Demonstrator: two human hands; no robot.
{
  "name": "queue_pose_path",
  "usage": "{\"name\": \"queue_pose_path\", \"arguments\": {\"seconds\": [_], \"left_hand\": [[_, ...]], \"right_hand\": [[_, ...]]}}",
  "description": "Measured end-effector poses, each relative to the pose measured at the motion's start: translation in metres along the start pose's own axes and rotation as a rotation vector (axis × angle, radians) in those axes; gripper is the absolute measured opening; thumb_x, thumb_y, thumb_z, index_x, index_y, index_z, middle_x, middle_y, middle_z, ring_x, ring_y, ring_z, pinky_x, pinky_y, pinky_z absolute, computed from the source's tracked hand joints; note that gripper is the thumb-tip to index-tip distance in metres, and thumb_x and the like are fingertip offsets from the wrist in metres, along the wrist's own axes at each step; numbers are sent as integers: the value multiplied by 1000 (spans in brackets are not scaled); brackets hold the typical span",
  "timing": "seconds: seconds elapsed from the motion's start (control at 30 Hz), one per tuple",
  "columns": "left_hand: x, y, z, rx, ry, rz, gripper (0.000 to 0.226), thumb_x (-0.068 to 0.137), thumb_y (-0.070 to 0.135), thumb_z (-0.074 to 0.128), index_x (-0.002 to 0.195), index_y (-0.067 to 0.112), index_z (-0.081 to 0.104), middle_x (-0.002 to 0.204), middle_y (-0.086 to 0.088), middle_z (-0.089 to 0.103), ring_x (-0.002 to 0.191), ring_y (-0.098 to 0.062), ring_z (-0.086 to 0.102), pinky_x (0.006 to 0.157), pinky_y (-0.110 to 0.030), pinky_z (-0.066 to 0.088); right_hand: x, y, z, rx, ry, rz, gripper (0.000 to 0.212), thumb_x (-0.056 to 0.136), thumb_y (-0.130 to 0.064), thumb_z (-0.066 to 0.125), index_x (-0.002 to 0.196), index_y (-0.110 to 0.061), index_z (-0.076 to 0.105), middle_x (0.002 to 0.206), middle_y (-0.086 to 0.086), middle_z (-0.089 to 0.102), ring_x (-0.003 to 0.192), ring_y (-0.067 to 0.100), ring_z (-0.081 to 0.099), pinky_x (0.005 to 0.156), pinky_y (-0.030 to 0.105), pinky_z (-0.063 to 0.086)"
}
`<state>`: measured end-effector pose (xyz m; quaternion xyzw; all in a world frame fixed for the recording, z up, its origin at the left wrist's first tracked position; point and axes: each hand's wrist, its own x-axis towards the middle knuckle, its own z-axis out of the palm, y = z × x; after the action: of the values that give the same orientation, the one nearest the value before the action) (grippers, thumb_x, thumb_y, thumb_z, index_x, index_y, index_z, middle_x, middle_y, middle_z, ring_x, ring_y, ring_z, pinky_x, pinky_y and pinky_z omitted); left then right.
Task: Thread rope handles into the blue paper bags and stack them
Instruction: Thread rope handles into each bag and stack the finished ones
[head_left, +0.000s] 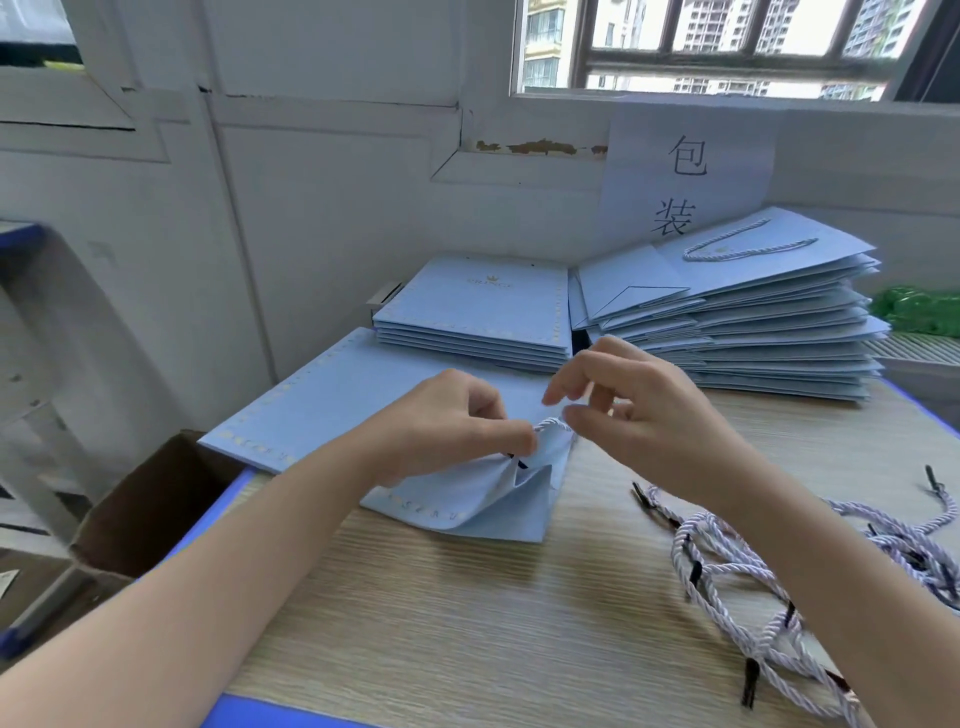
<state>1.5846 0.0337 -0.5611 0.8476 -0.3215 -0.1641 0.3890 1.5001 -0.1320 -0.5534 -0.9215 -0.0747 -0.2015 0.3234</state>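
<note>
A flat light-blue paper bag (332, 410) lies on the table with its mouth edge lifted toward me. My left hand (447, 421) pinches that top edge and a short piece of white twisted rope (553, 425) at the bag's mouth. My right hand (639, 410) hovers just right of the rope, thumb and forefinger close to its end, the other fingers spread. A black rope tip (514, 460) shows under the lifted flap. Behind lie a low stack of blue bags (478, 317) and, to the right, a taller stack of blue bags (727, 312) whose top one has a rope handle.
A heap of loose white ropes (753, 587) with black tips lies on the wooden table (467, 623) at the right. A brown cardboard box (150, 509) stands left of the table. A paper sign (685, 171) hangs on the wall. Something green (914, 309) sits at the far right.
</note>
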Motion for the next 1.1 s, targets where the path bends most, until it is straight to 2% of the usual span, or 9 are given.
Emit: {"name": "queue_pose_path", "arguments": {"seconds": [0.1, 0.27, 0.33, 0.4, 0.5, 0.6, 0.73, 0.9, 1.1], "left_hand": [[-1, 1, -2, -8, -23, -5, 27, 65, 46, 68, 55, 21, 65, 65, -3, 44, 67, -15, 38, 64, -32, 27], [2, -5, -1, 4, -16, 32, 40, 60, 46, 63, 70, 7, 69, 66, -14, 44, 66, -19, 37, 62, -32, 30], [3, -7, 1, 43, -10, 57, 46, 56, 50, 61, 73, 8, 67, 80, -18, 63, 76, -19, 54, 75, -35, 41], [3, -7, 4, 93, 13, 74, 38, 59, 49, 60, 80, 18, 66, 95, 0, 67, 94, -9, 59, 86, -33, 43], [4, -7, 9, 236, -5, 82, 50, 60, 53, 54, 107, 35, 54, 121, 13, 50, 117, -3, 43, 92, -25, 34], [5, -9, 10, 429, -73, 86, 77, 61, 58, 48, 133, 34, 41, 138, 11, 36, 130, -8, 27, 107, -30, 27], [8, -14, 9, 528, -8, 68, 69, 77, 71, 53, 134, 32, 45, 138, 12, 38, 131, -10, 28, 111, -40, 25], [13, -21, 11, 495, 153, 146, 33, 94, 34, 53, 125, 26, 54, 124, 8, 49, 119, -14, 39, 104, -39, 33], [15, -23, 13, 462, 151, 172, 41, 97, 16, 43, 138, 20, 47, 148, 6, 36, 137, -11, 27, 106, -19, 19]], "right_hand": [[1, -3, -2, 29, -63, 122, 18, 83, -13, 62, 70, -22, 71, 54, -10, 54, 47, 2, 43, 47, 14, 31], [-1, -4, 15, 159, -335, 338, 30, 84, -29, 62, 62, -8, 67, 49, -1, 54, 42, 9, 38, 45, 20, 30], [-2, -4, 22, 248, -327, 408, 25, 82, -23, 67, 64, -6, 66, 48, -2, 51, 43, 9, 38, 43, 18, 29], [0, -4, 25, 248, -296, 430, 21, 77, -21, 72, 68, -2, 68, 49, -3, 49, 48, 10, 40, 48, 21, 30], [3, -2, 15, 133, -294, 440, 20, 76, -20, 72, 62, -9, 63, 47, -5, 48, 44, 8, 40, 46, 21, 30], [5, 13, -8, -155, -178, 485, 20, 81, -15, 63, 62, -11, 57, 54, -2, 51, 49, 10, 44, 46, 20, 33], [3, 28, -31, -173, -58, 553, 16, 80, -16, 59, 68, -6, 62, 57, 1, 54, 53, 15, 48, 50, 22, 35], [0, 27, -32, -133, -200, 540, 28, 81, -18, 55, 55, -11, 63, 45, -2, 54, 44, 13, 46, 60, 27, 41], [3, 34, -25, -291, -183, 482, 14, 81, -25, 60, 66, -22, 61, 63, -4, 58, 61, 13, 52, 61, 28, 40]]}}
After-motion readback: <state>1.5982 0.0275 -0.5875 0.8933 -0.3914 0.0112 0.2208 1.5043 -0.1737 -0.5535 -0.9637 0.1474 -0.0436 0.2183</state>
